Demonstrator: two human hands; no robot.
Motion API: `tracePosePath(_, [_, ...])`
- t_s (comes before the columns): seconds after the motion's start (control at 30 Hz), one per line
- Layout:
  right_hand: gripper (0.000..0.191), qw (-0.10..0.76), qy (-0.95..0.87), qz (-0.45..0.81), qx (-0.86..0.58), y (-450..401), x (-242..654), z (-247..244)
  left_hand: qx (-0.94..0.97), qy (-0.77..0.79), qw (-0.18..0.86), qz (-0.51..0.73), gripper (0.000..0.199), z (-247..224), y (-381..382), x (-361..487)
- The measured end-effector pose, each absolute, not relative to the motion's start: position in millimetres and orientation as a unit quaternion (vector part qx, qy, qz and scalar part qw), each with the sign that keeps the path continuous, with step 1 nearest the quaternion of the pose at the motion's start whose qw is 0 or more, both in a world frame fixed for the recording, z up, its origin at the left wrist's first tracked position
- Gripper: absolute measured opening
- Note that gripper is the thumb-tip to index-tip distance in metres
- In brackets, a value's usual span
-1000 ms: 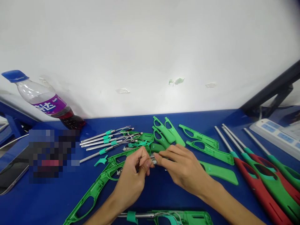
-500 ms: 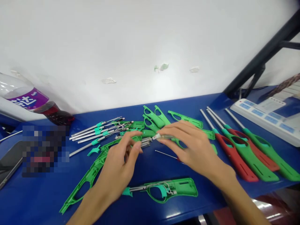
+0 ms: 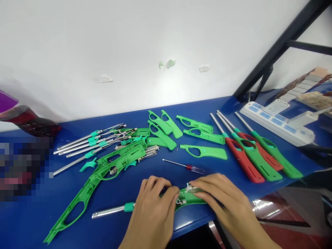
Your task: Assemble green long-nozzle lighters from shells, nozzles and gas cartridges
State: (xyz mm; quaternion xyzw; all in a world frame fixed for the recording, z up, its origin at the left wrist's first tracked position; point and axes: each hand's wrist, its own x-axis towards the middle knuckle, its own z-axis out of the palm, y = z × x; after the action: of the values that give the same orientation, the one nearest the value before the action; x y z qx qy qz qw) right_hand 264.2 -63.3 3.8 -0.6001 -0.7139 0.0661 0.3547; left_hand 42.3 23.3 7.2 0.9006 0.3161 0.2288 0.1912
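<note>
Near the table's front edge lies an open green lighter half (image 3: 193, 198) with a silver tube (image 3: 110, 211) reaching left and thin white wires inside. My left hand (image 3: 157, 204) is closed on this half around its middle, covering part of it. Between the thumb and fingers of my right hand (image 3: 220, 199) is a small clear part with a white tip (image 3: 190, 187), over the right portion of the half. A screwdriver (image 3: 192, 168) with a clear red handle lies just behind my hands.
Green half shells (image 3: 204, 152) lie at the back middle, and metal tubes with wires (image 3: 85, 143) at left. Finished-looking red and green lighters (image 3: 259, 155) lie at right beside a white power strip (image 3: 277, 122). A dark drink bottle (image 3: 31, 121) stands at left.
Both hands have moved toward the front edge, onto the lighter half. My right hand has carried the clear part there; my left hand has closed on the half. The view has shifted right.
</note>
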Motion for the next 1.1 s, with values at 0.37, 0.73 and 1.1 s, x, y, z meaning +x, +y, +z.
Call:
tracePosePath(0.37, [0.028,0.367,-0.718,0.084,-0.585,-58.6,260.3,-10.7,0.899,0.296,0.167,0.276,0.026,-7.3,15.7,34.9])
tracePosePath(0.73, [0.028,0.36,-0.727,0.087,-0.578,-60.6,261.8,-9.1,0.885,0.313,0.169,0.302,0.023,0.2,16.2,39.8])
tracePosePath(1.1, [0.032,0.364,-0.735,0.083,-0.566,-62.2,262.0,-10.5,0.889,0.3,0.175,0.298,0.025,-0.7,15.6,38.5])
